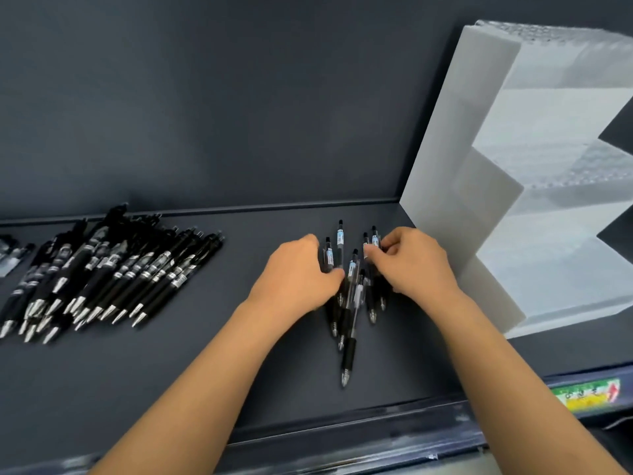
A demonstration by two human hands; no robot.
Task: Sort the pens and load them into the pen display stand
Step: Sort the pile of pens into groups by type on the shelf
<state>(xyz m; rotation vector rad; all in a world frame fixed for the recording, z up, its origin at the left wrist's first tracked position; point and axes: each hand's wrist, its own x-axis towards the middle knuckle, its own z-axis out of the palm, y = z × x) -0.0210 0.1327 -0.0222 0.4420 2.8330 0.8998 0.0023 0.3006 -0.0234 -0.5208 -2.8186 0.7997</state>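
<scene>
Gripping six pens (pixel 352 269): left hand (pixel 297 274), right hand (pixel 416 262); one stand (pixel 445 186).

Both bare arms are reaching forward from the bottom of the view, converging toward the middle. The left forearm (pixel 191 378) is angling up and to the right, and the right forearm (pixel 513 365) is angling up and to the left. The left hand (pixel 296 275) is lying palm down, knuckles up, its fingers curling downward with the tips hidden; its thumb is touching the pens (pixel 348 354), though a grip cannot be confirmed. The right hand (pixel 416 265) is sitting just across from it, also palm down, wrist slightly bent, its thumb and curled fingertips pinching the upper ends of those pens
</scene>
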